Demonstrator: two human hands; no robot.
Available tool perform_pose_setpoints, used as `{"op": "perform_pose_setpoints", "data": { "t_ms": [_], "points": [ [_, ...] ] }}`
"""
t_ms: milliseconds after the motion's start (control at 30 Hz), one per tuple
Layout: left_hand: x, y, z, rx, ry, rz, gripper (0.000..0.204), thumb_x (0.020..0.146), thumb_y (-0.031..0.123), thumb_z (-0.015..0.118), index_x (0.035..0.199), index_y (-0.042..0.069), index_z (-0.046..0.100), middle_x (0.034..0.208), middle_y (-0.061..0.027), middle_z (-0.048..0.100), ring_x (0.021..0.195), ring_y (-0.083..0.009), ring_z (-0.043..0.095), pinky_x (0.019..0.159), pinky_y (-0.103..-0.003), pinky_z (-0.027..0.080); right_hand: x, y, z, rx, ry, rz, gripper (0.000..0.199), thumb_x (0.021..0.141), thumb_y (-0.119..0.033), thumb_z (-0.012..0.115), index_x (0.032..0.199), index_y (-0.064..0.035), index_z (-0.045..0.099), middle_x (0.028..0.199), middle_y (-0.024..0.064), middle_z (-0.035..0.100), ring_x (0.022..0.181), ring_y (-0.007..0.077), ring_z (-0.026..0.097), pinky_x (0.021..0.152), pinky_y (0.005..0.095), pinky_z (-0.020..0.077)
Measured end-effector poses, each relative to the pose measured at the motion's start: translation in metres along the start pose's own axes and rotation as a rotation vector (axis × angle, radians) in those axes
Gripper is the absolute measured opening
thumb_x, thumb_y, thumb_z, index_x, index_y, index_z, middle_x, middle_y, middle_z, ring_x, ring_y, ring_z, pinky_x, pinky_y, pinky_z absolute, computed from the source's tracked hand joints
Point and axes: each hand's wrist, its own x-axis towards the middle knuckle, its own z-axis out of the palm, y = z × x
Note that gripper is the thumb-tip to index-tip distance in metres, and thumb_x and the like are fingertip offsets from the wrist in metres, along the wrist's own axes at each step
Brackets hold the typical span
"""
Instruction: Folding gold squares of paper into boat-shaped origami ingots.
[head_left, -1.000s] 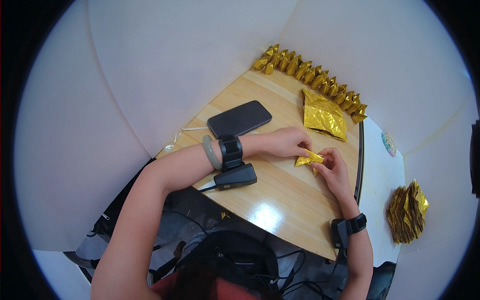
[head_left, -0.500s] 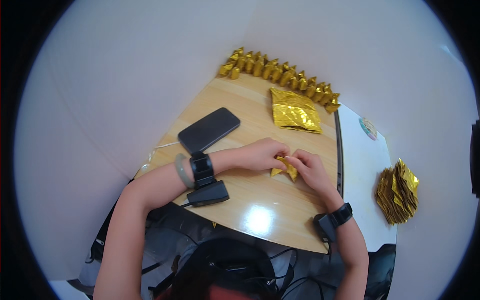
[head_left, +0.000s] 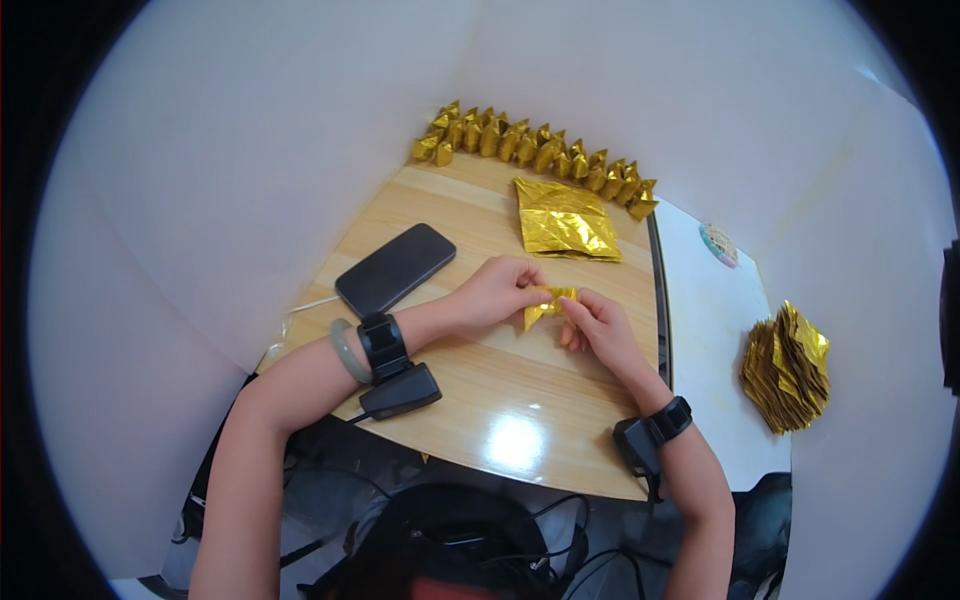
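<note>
Between my two hands is a small piece of folded gold foil paper (head_left: 543, 309), pointed at its lower left end. My left hand (head_left: 501, 290) pinches it along its upper left side. My right hand (head_left: 597, 322) grips its right side, thumb on top and fingers curled beneath. Both hands are just above the wooden table. Beyond them lies a flat stack of gold foil sheets (head_left: 567, 221). Folded gold foil ingots (head_left: 521, 146) stand in rows along the far edge. The fingers hide part of the held piece.
A black phone (head_left: 396, 268) with a white cable lies left on the wooden table (head_left: 480, 395). To the right, a white surface (head_left: 708, 330) bears a fanned bundle of gold foil pieces (head_left: 786, 370) and a small round patterned object (head_left: 719, 245). Pale walls enclose the table.
The view has shifted slightly. Both hands, still on the foil piece, have lifted a little away from me, and the piece is now turned, with one point hanging at the lower left.
</note>
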Motion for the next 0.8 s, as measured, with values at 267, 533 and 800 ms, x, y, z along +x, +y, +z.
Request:
{"op": "perform_pose_setpoints", "data": {
  "t_ms": [267,533,800],
  "points": [
    [0.001,-0.003,0.000,0.040,0.207,0.096,0.017,0.078,0.014,0.068,0.088,0.001,0.062,0.076,-0.0051,0.062,0.067,-0.0117,0.057,0.059,-0.027,0.046,-0.002,0.001,0.000,-0.025,0.091,-0.019,0.025,0.093,-0.023,0.056,0.078,-0.0039,0.059,0.057,0.0010,0.058,0.046,0.0041,0.049,0.043,0.0177,0.0375],
    [0.001,0.003,-0.005,0.280,0.212,0.177,0.015,0.074,0.014,0.069,0.086,0.005,0.067,0.080,-0.0079,0.063,0.075,-0.0176,0.057,0.068,-0.030,0.046,-0.003,-0.001,0.002,-0.081,0.128,-0.017,0.024,0.091,-0.022,0.058,0.077,-0.0023,0.062,0.055,0.0015,0.057,0.045,0.0047,0.049,0.043,0.0188,0.0381],
    [-0.010,0.011,0.007,0.648,0.362,0.448,0.013,0.076,0.017,0.068,0.083,0.006,0.069,0.079,-0.0076,0.065,0.080,-0.0242,0.058,0.071,-0.034,0.046,-0.005,0.000,0.006,-0.278,0.163,-0.125,0.021,0.090,-0.017,0.059,0.078,-0.0004,0.062,0.052,0.0028,0.057,0.044,0.0056,0.050,0.043,0.0215,0.0395]
  ]
}}
